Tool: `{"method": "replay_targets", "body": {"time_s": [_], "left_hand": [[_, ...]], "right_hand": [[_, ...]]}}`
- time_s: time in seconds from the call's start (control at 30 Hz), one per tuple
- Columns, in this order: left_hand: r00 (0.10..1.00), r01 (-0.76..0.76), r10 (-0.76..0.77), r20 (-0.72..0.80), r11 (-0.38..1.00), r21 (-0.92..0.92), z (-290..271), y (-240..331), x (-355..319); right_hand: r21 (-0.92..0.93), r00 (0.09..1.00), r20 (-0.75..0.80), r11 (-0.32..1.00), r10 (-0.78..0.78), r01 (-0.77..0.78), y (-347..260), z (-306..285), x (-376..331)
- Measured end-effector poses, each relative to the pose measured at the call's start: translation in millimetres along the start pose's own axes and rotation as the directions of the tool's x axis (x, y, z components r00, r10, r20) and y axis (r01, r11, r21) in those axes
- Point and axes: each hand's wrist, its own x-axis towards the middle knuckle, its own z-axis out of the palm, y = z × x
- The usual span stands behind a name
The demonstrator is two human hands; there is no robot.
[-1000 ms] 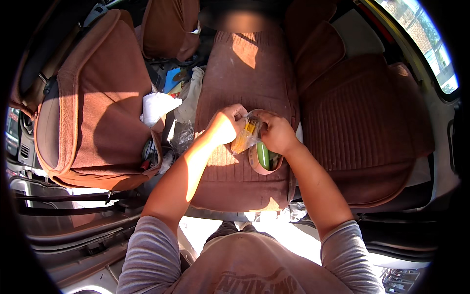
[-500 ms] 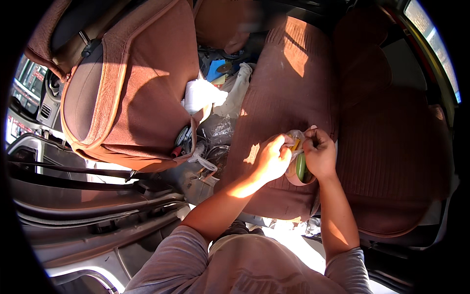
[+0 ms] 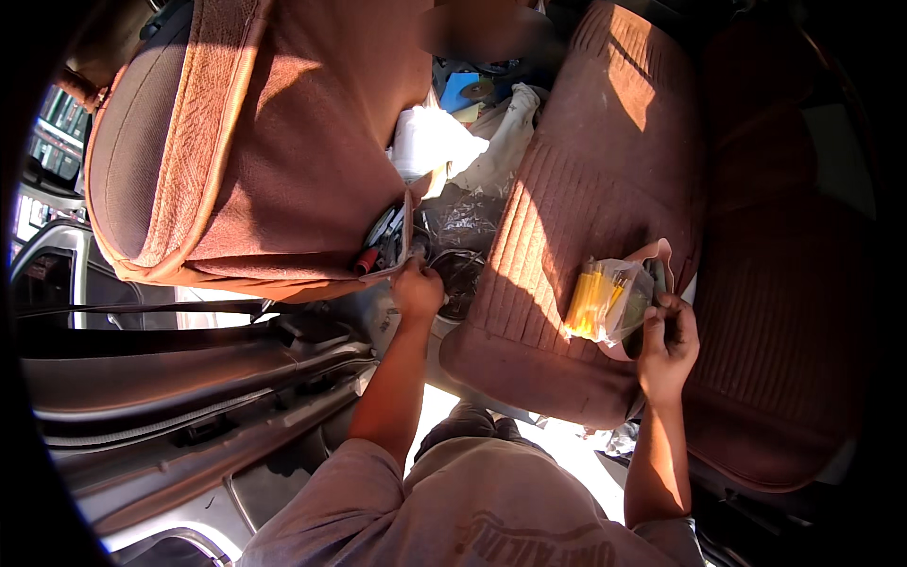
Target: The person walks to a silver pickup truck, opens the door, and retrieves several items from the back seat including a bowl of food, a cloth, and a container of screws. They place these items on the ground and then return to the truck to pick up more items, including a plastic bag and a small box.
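Note:
My left hand (image 3: 417, 288) is closed at the rim of the pocket (image 3: 407, 236) on the back of the front seat, seeming to grip it. Inside that pocket lie dark items and a red-handled thing (image 3: 367, 260). Over the rear seat, my right hand (image 3: 669, 348) pinches the side of a clear plastic bag (image 3: 631, 293). Yellow sticks (image 3: 591, 300) are bunched in the bag. Beside it is a pinkish, curved piece (image 3: 656, 249), and something dark green shows through near my fingers; I cannot tell its kind.
The brown-covered front seat (image 3: 312, 161) stands at left, the ribbed rear seat cushion (image 3: 539, 246) at right. Between them on the floor are a white bundle (image 3: 435, 142), a pale cloth-like bag (image 3: 501, 132), a blue item (image 3: 460, 90) and a round dark container (image 3: 461, 283). The door (image 3: 189, 378) is at lower left.
My left hand has left the plastic bag and moved left to the seat pocket. The right hand keeps the bag, now tilted with the yellow sticks showing. The view has shifted.

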Motion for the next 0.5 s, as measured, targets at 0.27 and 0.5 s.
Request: {"method": "replay_targets", "body": {"time_s": [0.27,0.5], "left_hand": [[0.924,0.254,-0.334,0.185,0.899,0.356,52,-125,52],[0.897,0.159,-0.148,0.417,0.987,0.009,34,-131,84]], "right_hand": [[-0.009,0.998,0.054,1.0,-0.011,0.011,3,-11,-19],[0.01,0.997,0.08,1.0,-0.001,0.0,2,-14,-23]]}}
